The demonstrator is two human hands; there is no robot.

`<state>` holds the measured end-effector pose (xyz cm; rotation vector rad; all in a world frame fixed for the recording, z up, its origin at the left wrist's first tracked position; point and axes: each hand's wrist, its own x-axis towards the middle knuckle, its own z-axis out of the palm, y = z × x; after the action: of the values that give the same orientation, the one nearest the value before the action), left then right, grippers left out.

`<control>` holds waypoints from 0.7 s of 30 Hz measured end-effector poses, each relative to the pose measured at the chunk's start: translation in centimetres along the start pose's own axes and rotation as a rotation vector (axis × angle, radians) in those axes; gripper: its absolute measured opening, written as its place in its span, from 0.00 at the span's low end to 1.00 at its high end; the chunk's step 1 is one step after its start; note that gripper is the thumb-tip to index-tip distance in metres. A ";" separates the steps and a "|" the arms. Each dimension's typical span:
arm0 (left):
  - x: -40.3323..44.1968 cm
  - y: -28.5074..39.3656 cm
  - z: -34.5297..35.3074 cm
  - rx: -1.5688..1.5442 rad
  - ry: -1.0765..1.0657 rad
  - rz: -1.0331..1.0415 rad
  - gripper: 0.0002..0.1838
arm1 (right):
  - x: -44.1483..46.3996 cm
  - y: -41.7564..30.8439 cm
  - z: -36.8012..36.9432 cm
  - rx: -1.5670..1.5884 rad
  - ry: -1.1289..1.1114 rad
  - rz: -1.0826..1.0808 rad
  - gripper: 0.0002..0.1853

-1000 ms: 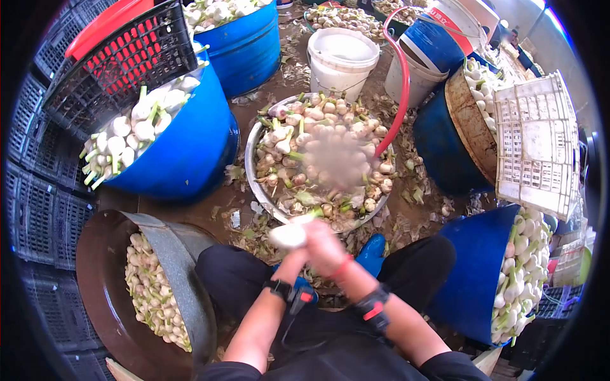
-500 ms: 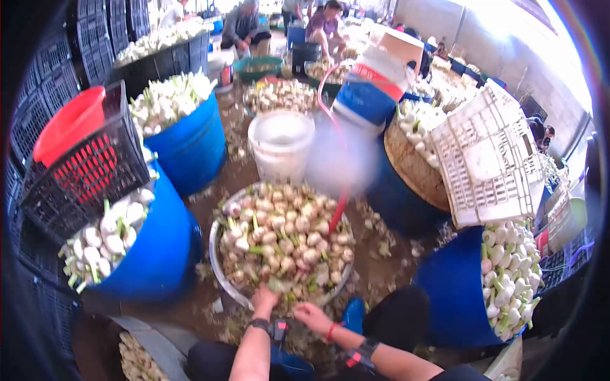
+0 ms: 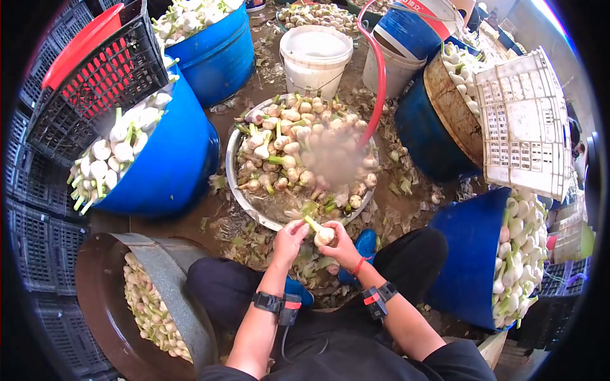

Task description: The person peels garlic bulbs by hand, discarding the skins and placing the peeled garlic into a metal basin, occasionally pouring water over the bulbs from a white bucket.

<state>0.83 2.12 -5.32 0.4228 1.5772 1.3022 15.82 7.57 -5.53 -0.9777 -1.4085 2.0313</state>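
Note:
A garlic bulb [image 3: 325,237] with a pale green stem is held in front of me, at the near rim of a wide metal basin [image 3: 232,181]. My right hand [image 3: 345,248] is closed around the bulb's right side. The fingers of my left hand [image 3: 288,243] are pinched together at its left, against the stem. Loose garlic bulbs [image 3: 279,146] with roots and stems fill the basin. A blurred spot covers some of them at the right.
Blue tubs [image 3: 166,181] of pale bulbs stand left and right. A metal tub [image 3: 152,267] is at lower left. White bucket [image 3: 316,57], red hose [image 3: 381,70], black crate [image 3: 105,95] and white crate [image 3: 524,124] surround the basin. Peelings [image 3: 406,171] litter the floor.
The view has tilted down. My left hand has come out of the basin, and both hands are now together at a garlic bulb above its near edge.

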 end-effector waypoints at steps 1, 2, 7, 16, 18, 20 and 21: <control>-0.3 0.1 0.0 0.003 0.002 -0.001 0.11 | -0.3 -0.2 0.4 0.075 -0.030 -0.005 0.28; -0.4 0.3 0.1 -0.043 -0.090 -0.021 0.11 | -0.5 -0.5 0.6 -0.047 -0.030 -0.026 0.30; -0.2 0.6 0.5 0.289 -0.097 0.098 0.08 | -1.1 -1.9 1.1 -0.778 0.049 -0.348 0.36; -1.0 1.3 0.4 -0.388 -0.190 -0.207 0.04 | -1.3 -1.9 1.5 0.368 -0.032 0.226 0.22; -1.2 1.3 0.6 -0.377 -0.212 -0.198 0.06 | -1.0 -1.1 1.2 0.179 -0.037 0.176 0.21; -1.2 1.9 -0.1 -0.502 -0.312 -0.204 0.06 | -0.9 -1.3 0.3 0.536 -0.306 0.331 0.23; -1.0 2.0 -0.5 -0.626 -0.414 -0.212 0.07 | -0.8 -1.3 0.0 0.535 -0.304 0.335 0.23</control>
<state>0.24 1.80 -3.07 0.1109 0.7910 1.3573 16.35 7.45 -4.12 -0.7205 -0.7769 2.7005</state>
